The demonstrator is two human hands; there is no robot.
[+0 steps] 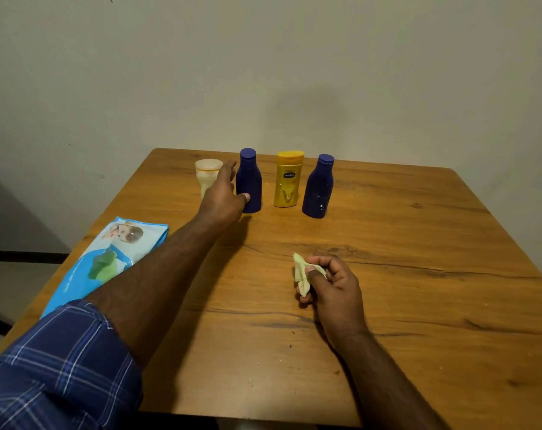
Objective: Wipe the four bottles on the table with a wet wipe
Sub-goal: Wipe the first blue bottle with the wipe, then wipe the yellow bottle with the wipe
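Four bottles stand in a row at the far side of the wooden table (418, 274): a clear pale bottle (206, 175), a blue bottle (250, 181), a yellow bottle (288, 180) and a second blue bottle (318, 187). My left hand (223, 193) reaches to the left blue bottle, thumb on its lower front and fingers along its left side, between it and the clear bottle. The bottle stands upright on the table. Nearer to me, my right hand (331, 283) rests on the table and pinches a crumpled, yellowish wet wipe (302, 271).
A blue pack of wet wipes (108, 259) lies at the table's left edge, partly under my left forearm. A plain wall rises right behind the bottles. The floor shows beyond the left edge.
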